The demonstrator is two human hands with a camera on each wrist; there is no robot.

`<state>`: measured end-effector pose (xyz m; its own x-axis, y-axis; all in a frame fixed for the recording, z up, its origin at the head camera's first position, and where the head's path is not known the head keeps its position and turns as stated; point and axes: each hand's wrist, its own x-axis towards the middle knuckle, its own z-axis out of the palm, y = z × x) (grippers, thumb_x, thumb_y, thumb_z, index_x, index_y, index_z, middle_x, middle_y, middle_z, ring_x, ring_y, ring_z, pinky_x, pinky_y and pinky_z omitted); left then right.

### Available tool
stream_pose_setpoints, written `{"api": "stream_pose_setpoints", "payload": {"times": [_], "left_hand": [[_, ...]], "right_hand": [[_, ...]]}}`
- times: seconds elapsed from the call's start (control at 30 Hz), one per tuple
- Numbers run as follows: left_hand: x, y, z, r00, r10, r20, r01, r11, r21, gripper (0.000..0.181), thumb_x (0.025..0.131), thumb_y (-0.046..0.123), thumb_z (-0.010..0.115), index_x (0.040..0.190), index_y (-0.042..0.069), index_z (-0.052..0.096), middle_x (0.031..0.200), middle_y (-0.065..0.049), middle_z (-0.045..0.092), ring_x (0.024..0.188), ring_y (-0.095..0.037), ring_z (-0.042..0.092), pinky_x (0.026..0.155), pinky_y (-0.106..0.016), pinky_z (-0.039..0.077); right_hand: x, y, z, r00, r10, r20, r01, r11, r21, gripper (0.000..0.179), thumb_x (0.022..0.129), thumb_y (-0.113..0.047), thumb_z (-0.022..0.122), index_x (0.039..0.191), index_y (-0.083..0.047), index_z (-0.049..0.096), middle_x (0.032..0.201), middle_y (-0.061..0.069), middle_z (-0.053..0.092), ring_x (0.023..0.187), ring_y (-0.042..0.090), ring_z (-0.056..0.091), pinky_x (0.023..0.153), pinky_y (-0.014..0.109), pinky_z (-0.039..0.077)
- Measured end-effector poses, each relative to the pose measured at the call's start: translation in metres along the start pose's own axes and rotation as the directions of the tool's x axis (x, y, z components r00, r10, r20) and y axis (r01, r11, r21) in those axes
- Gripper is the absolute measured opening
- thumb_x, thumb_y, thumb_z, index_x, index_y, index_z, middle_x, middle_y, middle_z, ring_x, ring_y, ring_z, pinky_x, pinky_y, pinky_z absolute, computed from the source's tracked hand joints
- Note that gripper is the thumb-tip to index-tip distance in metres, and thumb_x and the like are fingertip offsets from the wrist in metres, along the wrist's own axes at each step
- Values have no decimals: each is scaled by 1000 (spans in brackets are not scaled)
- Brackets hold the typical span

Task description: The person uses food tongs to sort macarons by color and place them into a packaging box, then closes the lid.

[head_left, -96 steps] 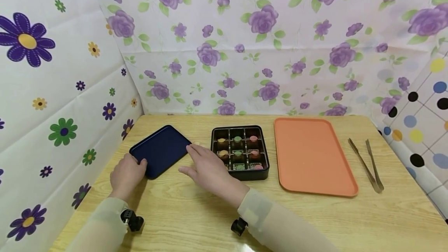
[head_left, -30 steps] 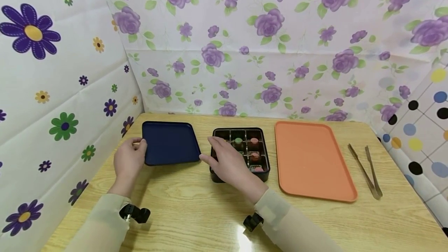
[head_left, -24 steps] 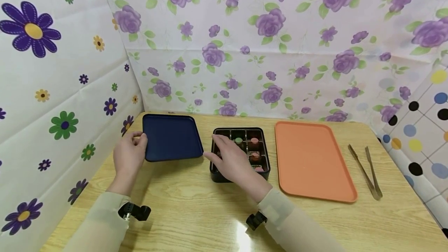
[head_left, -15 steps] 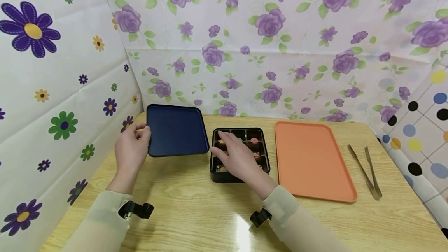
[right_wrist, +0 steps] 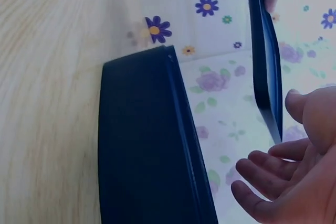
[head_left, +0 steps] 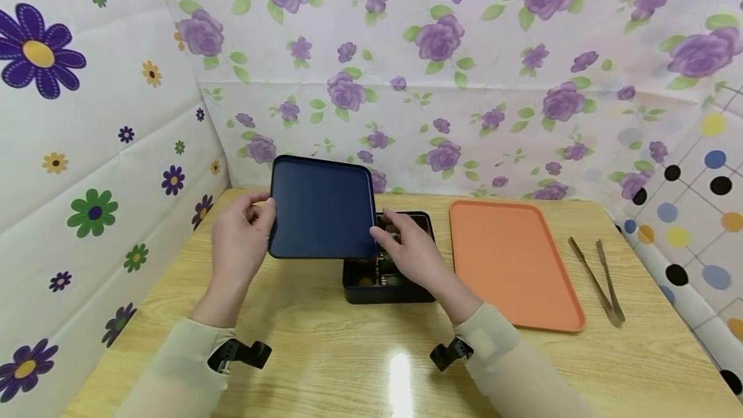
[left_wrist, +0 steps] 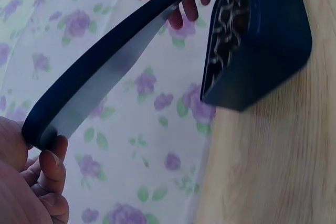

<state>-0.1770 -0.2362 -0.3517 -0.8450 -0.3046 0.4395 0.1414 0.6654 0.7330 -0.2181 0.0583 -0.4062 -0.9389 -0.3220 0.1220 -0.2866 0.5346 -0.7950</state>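
Note:
The dark blue lid point(head_left: 322, 208) is raised above the table and tilted, its inner side with the rim facing the head camera. My left hand point(head_left: 240, 237) pinches its left edge between thumb and fingers; the left wrist view shows fingers curled under the lid's rim point(left_wrist: 100, 66). By the lid's right edge is my right hand point(head_left: 415, 250), its fingers relaxed and spread in the right wrist view. Under both sits the black box point(head_left: 389, 294), divided into compartments holding small coloured round pieces. The lid and my right hand hide part of it.
Right of the box lies an orange tray point(head_left: 516, 263) flat on the wooden table point(head_left: 325, 353). Metal tongs point(head_left: 609, 282) rest open beyond it. Flower-printed cloth point(head_left: 400, 50) hangs behind and along the left side.
The left hand has taken the lid up off the table and moved it right, over the box's left part. The right hand has shifted right too, staying by the lid's right edge.

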Motion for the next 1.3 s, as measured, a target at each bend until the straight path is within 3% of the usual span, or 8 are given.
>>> {"api": "stream_pose_setpoints", "payload": {"times": [0.13, 0.43, 0.57, 0.8, 1.07, 1.2, 1.3], "left_hand": [[-4, 9, 11, 1000, 18, 24, -17, 999, -46, 29, 115, 27, 64, 133, 9, 78, 86, -7, 76, 63, -22, 57, 53, -26, 42], [-10, 20, 38, 992, 115, 55, -109, 988, -108, 25, 113, 23, 68, 131, 9, 78, 87, -4, 76, 66, -21, 61, 56, -25, 45], [-10, 21, 48, 989, 133, 70, -125, 986, -110, 28, 114, 25, 68, 135, 8, 77, 89, -4, 77, 66, -20, 61, 57, -27, 46], [-12, 25, 64, 981, 171, 90, -162, 982, -98, 35, 115, 28, 66, 145, 11, 73, 99, -8, 79, 69, -20, 63, 58, -33, 49], [-12, 30, 73, 979, 158, 126, -145, 984, -106, 39, 115, 30, 67, 152, 18, 69, 113, -11, 82, 79, -25, 69, 62, -38, 50], [-11, 33, 78, 975, 160, 152, -142, 982, -123, 40, 116, 26, 65, 154, 15, 67, 123, -14, 81, 98, -29, 77, 73, -44, 58], [-12, 36, 82, 970, 161, 184, -143, 984, -107, 41, 118, 26, 59, 156, 13, 65, 121, -14, 81, 100, -30, 77, 77, -46, 58]], "right_hand": [[-2, 7, -12, 1000, 26, 7, -27, 998, 65, 73, 115, -56, 56, 173, -15, 40, 161, 7, 55, 144, 32, 58, 115, 54, 51], [-8, 18, -30, 993, 119, -10, -116, 982, 146, 69, 115, -58, 55, 169, -15, 47, 154, 10, 62, 136, 31, 64, 106, 51, 58], [-10, 21, -39, 995, 97, -39, -91, 987, 132, 62, 116, -53, 55, 164, -13, 54, 151, 11, 65, 135, 31, 64, 111, 54, 54], [-16, 22, -56, 996, 66, -67, -60, 994, 88, 53, 118, -51, 52, 154, -13, 64, 135, 12, 67, 109, 30, 67, 91, 49, 57], [-18, 20, -71, 992, 108, -72, -96, 984, 153, 63, 118, -52, 51, 164, -8, 53, 140, 17, 65, 121, 33, 68, 105, 53, 57], [-19, 19, -76, 992, 64, -111, -50, 991, 125, 57, 118, -50, 51, 160, -11, 56, 139, 14, 63, 122, 35, 67, 104, 57, 56], [-19, 20, -78, 988, 9, -154, 4, 996, 89, 52, 119, -48, 52, 156, -12, 60, 147, 14, 58, 124, 35, 63, 107, 59, 52]]}}
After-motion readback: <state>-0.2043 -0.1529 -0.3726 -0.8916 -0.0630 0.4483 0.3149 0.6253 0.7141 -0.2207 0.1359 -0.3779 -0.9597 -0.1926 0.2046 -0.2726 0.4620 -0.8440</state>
